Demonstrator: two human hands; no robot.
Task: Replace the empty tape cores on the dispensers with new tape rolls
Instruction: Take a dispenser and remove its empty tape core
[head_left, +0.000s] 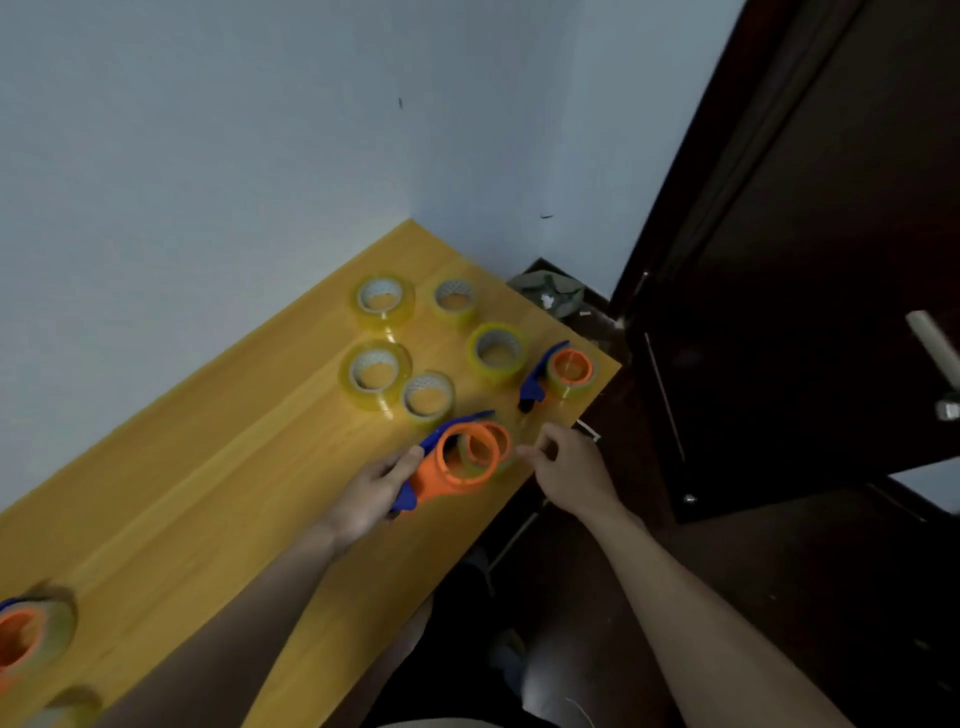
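Left grip (376, 486) wraps the blue handle of an orange dispenser (452, 462), holding it tilted just above the yellow table (208, 493) near its right edge. Right grip (563, 460), fingertips pinched together, sits just beside the dispenser's ring; whether it pinches tape is unclear. Five tape rolls (384, 301) lie flat in a cluster beyond the hands. A second dispenser (563, 371), loaded with a roll, rests by the table's far right edge; a third (26, 631) lies at the near left.
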